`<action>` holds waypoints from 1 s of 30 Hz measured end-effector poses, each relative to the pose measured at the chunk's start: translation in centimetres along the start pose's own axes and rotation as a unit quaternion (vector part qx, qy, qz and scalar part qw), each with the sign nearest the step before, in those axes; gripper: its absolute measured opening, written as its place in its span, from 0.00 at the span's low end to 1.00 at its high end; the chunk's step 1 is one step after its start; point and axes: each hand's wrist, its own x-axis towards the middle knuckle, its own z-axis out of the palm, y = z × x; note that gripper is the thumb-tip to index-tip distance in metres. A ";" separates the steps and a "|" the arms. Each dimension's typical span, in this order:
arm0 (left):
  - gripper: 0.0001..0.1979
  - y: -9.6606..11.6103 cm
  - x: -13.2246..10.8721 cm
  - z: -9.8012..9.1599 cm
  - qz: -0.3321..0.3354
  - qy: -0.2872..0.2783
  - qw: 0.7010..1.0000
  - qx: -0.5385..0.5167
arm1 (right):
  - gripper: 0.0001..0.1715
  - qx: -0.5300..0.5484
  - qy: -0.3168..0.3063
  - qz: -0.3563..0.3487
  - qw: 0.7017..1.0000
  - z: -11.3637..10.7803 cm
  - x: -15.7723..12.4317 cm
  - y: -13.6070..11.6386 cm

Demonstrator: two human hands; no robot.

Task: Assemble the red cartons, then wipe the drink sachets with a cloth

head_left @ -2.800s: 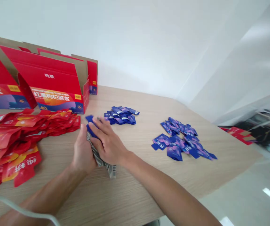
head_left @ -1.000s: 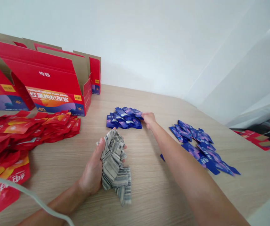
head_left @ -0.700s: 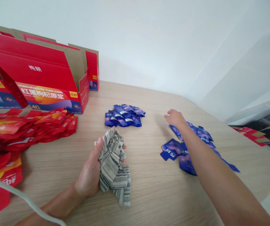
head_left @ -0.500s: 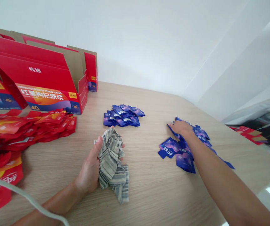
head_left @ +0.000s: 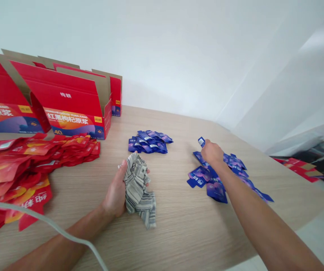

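A crumpled, striped grey cloth (head_left: 138, 184) lies in my left hand (head_left: 116, 194), whose thumb and fingertips wrap its two sides. My right hand (head_left: 212, 152) is closed on a blue pouch (head_left: 201, 142), of which only one end sticks out past the fingers. Beneath that hand and forearm, several blue pouches (head_left: 217, 190) are spread loosely on the table, partly hidden by the arm. A small heap of blue pouches (head_left: 150, 142) sits farther back, between my two hands.
Red pouches (head_left: 37, 158) are piled on the table (head_left: 176, 229) at the left. Behind them stand open red cartons (head_left: 74, 101). A pale cable (head_left: 57, 227) crosses the lower left. Red packaging (head_left: 299, 167) shows past the table's right edge.
My right hand has risen from the spread pouches with a blue pouch in its fingers. My left hand still holds the cloth. The view has shifted slightly, showing more of the cartons.
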 end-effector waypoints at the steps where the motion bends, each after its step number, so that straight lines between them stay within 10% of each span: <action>1: 0.29 0.0 0.0 0.1 0.006 -0.002 1.000 -0.008 | 0.23 0.026 0.020 -0.017 0.999 -0.4 -0.9 -1.1; 5: 0.29 -0.2 0.3 0.5 0.039 0.001 0.998 -0.053 | 0.25 0.173 0.047 -0.146 0.973 -0.2 -7.3 -8.3; 12: 0.28 0.8 -0.1 0.1 0.060 0.031 0.983 -0.173 | 0.38 0.472 -0.071 -0.423 0.770 2.3 -19.7 -19.2; 19: 0.25 0.9 0.4 0.1 0.135 -0.052 0.974 -0.172 | 0.41 0.480 -0.082 -0.426 0.763 2.5 -18.1 -20.5; 25: 0.28 2.0 0.8 -0.1 0.083 0.053 0.976 -0.195 | 0.49 0.490 -0.101 -0.458 0.735 1.9 -19.5 -19.9; 30: 0.19 0.4 1.1 0.2 0.096 -0.047 0.984 -0.145 | 0.50 0.502 -0.046 -0.416 0.757 0.6 -17.2 -20.4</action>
